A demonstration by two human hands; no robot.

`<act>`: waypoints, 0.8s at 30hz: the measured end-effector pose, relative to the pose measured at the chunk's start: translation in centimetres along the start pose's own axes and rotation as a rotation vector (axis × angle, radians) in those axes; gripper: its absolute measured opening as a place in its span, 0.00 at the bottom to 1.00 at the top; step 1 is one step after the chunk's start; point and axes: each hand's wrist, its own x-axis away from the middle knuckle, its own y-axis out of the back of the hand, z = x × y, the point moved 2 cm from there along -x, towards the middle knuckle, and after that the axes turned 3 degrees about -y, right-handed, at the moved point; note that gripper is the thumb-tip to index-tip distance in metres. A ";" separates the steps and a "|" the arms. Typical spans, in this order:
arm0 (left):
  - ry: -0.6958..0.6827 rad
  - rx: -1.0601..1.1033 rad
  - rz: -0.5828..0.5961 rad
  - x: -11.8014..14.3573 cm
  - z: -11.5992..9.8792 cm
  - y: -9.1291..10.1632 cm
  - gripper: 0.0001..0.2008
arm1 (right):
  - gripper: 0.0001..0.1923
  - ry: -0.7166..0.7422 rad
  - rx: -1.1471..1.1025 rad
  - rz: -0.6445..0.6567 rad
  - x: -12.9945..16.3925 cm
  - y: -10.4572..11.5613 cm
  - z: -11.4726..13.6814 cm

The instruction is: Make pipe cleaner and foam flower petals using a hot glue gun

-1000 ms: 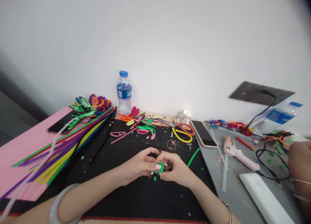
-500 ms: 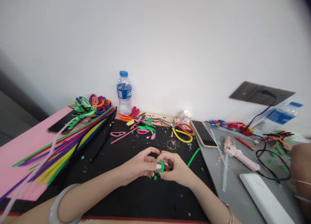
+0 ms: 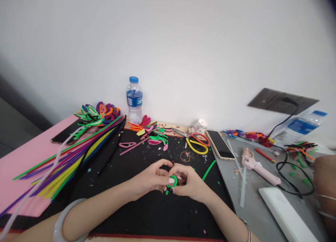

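Between my two hands, above the black mat (image 3: 157, 217), is a small coiled green pipe-cleaner piece (image 3: 174, 181) with black parts at its lower edge. My left hand (image 3: 154, 177) pinches it from the left, the thumb pressed on its face. From the right, my right hand (image 3: 191, 182) closes its fingers and thumb around the same piece. A tiny dark red bit shows above the fingertips. Part of the piece is hidden by my fingers. A short green pipe cleaner (image 3: 209, 170) lies on the mat right of my right hand.
Scissors (image 3: 197, 146), a phone (image 3: 220, 144) and a paper cup (image 3: 199, 127) lie beyond my hands. Pipe cleaners (image 3: 76, 161) spread over pink board at left; a bottle (image 3: 134, 101) stands behind. At right are a glue gun (image 3: 258, 167), a white box (image 3: 286, 214) and another person's arm (image 3: 325, 186).
Both hands stay in almost the same place, still gripping the green piece. Only a very slight shift of the fingers and the piece shows.
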 end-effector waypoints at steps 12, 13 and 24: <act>0.002 -0.012 -0.004 0.0 0.0 0.0 0.23 | 0.10 0.010 -0.003 0.003 0.0 -0.1 -0.1; 0.003 -0.013 -0.003 0.0 0.0 0.0 0.22 | 0.10 0.014 -0.003 0.003 0.0 -0.1 -0.1; -0.009 -0.016 0.013 0.0 0.0 0.1 0.21 | 0.10 0.010 -0.005 0.006 0.0 -0.1 -0.1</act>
